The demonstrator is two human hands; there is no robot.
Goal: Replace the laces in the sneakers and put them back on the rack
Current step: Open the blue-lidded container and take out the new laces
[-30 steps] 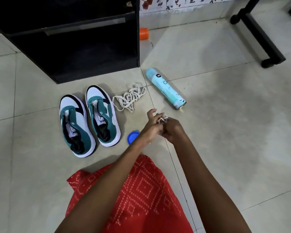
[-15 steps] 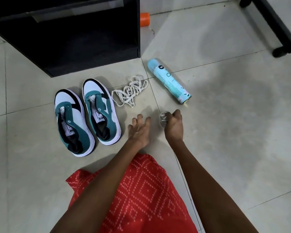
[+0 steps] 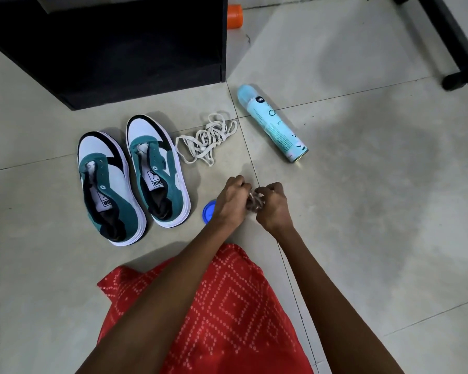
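Two teal, white and black sneakers stand side by side on the tiled floor with no laces in their eyelets: the left sneaker [image 3: 107, 184] and the right sneaker [image 3: 157, 168]. A loose heap of white laces [image 3: 207, 139] lies just right of them. My left hand [image 3: 231, 199] and my right hand [image 3: 273, 206] meet in front of me, both pinching a small bundle wrapped in clear plastic [image 3: 255, 202], which looks like a packet of laces. My fingers hide most of it.
The black rack [image 3: 114, 47] stands behind the sneakers. A light-blue spray can [image 3: 272, 122] lies on its side to the right. A blue lid [image 3: 208, 211] sits beside my left wrist. An orange object [image 3: 234, 16] and a black furniture leg [image 3: 451, 36] are farther back.
Half a second ago my left hand was spread flat over the floor while the right alone held the bundle. Now the left hand has come back and grips the bundle too.
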